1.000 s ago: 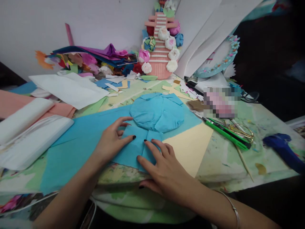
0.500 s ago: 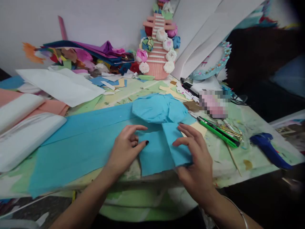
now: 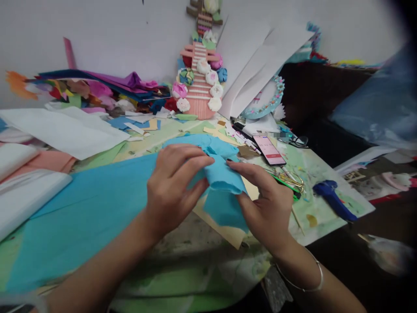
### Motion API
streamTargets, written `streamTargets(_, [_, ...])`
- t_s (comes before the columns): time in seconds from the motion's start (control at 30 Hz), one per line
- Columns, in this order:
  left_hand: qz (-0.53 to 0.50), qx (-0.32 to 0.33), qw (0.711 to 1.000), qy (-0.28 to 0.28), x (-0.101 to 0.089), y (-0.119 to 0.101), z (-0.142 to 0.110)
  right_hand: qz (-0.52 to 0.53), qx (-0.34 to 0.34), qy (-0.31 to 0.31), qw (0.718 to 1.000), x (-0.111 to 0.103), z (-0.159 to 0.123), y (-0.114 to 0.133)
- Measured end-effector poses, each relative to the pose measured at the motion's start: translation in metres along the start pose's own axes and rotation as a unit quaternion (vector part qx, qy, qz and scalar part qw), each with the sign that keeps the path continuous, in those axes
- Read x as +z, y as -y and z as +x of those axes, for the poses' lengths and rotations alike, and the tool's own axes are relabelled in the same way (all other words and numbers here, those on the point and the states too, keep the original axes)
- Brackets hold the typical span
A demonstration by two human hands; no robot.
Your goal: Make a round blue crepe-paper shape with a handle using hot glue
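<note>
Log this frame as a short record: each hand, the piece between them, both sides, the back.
Left hand: holding blue paper piece at its left edge
Right hand: thumb and fingers at its right edge
Piece: folded over, lower part hanging below the fold
Left side: large blue sheet
Right side: phone, gold-handled scissors
Back: pink board with paper flowers

dim, soft light; tablecloth front [image 3: 182,274] shadowed; phone screen [image 3: 269,150] glowing, pixelated patch [image 3: 281,135] beside it; right edge blurred, darkened.

the held paper [image 3: 224,177] is light blue; tablecloth [image 3: 185,284], blotchy green-and-cream.
</note>
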State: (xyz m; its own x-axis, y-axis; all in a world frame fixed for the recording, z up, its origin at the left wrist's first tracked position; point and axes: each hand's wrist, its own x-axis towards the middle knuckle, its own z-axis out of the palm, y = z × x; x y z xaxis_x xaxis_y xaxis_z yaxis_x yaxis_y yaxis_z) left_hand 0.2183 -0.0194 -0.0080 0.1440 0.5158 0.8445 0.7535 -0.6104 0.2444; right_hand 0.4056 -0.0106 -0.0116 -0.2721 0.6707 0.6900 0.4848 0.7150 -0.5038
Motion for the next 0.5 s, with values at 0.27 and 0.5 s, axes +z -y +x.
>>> streamTargets(0.27, [0.019, -0.022, 0.996, -0.08, -0.011, 0.016, 0.029, 0.02, -0.007, 0.077, 0.997, -0.013, 0.062, 0.012])
streamTargets(0.5, [0.089, 0.121, 0.983, -0.105, -0.017, 0.016, 0.017, 0.071, -0.016, 0.192, 0.979, -0.016, 0.087, 0.015])
